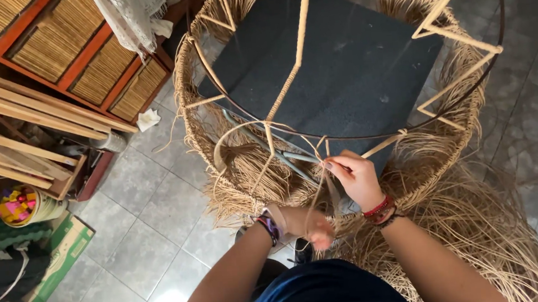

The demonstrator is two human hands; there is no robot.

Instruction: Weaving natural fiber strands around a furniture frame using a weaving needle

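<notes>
I see my right hand (pixel 358 177) at the round wire-and-raffia frame (pixel 218 142), left hand (pixel 306 224) below it, loose straw-fibre pile (pixel 476 231) to the right

Navy top, red bead bracelet (pixel 379 207)

Above hands: open dark pad (pixel 351 63) inside wire ring (pixel 400 132), crossed by wrapped struts (pixel 299 35).
Between hands: taut strands (pixel 319 188).
Right, below: loose straw heap (pixel 489 230).
Left: bare tile floor (pixel 154 222).
</notes>
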